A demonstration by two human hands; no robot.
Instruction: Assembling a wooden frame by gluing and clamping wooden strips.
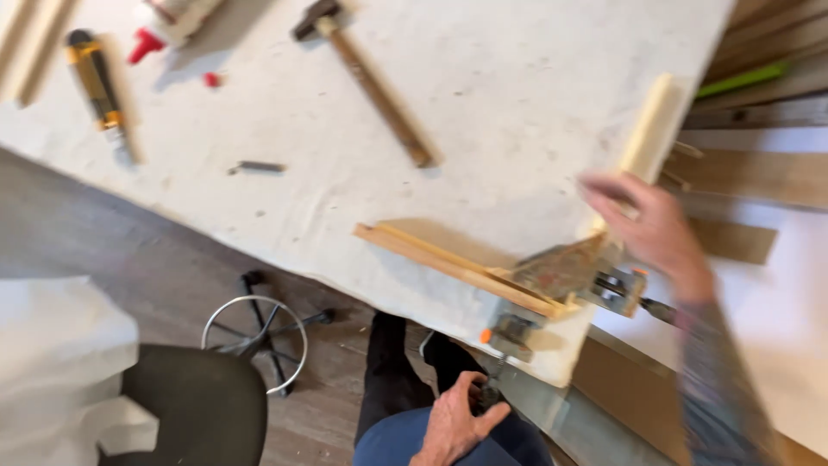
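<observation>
At the near edge of the bench: we see a thin light-wood frame strip (457, 266) lying along the rim of the white, stained bench (483, 103), its right end caught in a metal corner clamp with orange fittings (565, 280).
Left hand: our left hand (457, 425) sits low, below the bench edge and above the knee, with the grip closed around the dark screw handle of the clamp (490, 393); the handle is mostly hidden by the fingers.
Right hand: our right hand (660, 233) is blurred in motion at the right, just above the clamp; it lies against the lower end of a pale upright wooden moulding (651, 129), but we cannot tell whether the grip is closed on it or only resting there.
Step in hand: we judge that the two wood pieces are being set into the corner clamp, one hand on the screw, the other seating the second piece.
Next move calls for: in our judgement, the moulding square in the clamp against the strip's end, held firm while the screw turns.
Far on the bench: a wooden-handled hammer (371, 82), a yellow-and-black utility knife (97, 86), a white glue bottle with a red nozzle (168, 22).
Left, on the floor: a black round stool (203, 406).
</observation>
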